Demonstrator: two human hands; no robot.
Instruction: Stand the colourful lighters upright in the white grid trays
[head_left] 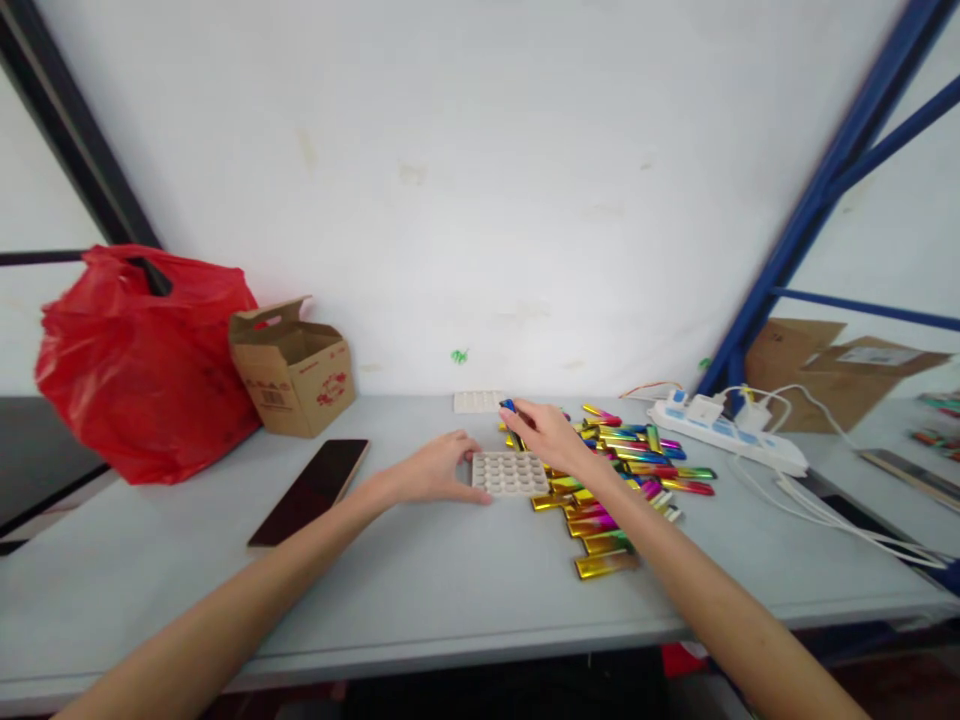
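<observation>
A pale tray with rows of square holes [510,474] lies flat on the table in front of me. My left hand [442,470] holds its left side, the thumb at the near corner and the fingers at the far corner. Above the tray's far edge, my right hand [547,432] pinches a blue lighter [508,405] with a dark end. Under and beside my right forearm is a loose heap of shiny lighters [600,520] in gold, green, red, purple and blue; the forearm hides part of it.
Against the wall lies a second pale tray [478,402]. A phone [311,492], an open cardboard box [300,375] and a red plastic bag [150,370] are on the left. At right are a white power strip [727,437] with cables and a brown carton [817,375] behind a blue post.
</observation>
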